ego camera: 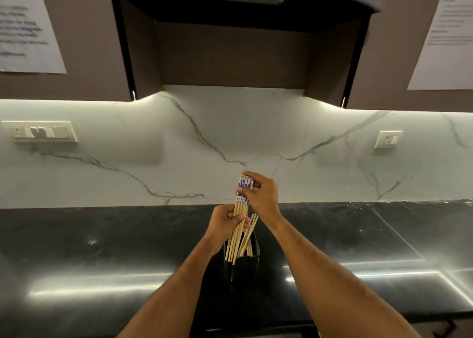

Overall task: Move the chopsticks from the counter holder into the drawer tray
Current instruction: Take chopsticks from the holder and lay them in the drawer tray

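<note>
A glossy black stone counter (102, 248) ran along the marble backsplash. A black holder (243, 263) stood directly on it near the front edge, with wooden chopsticks (249, 235) leaning inside.

Pale tan chopsticks (239, 225) carry white tops printed with a blue pattern; they rise from a glossy black holder (243, 263). The table (102, 248) is black stone streaked with white glare. At 12 o'clock, a white backsplash (204, 138) shows grey marble veins beneath dark brown cabinets (84, 56) bearing white printed sheets (25, 25).
</note>
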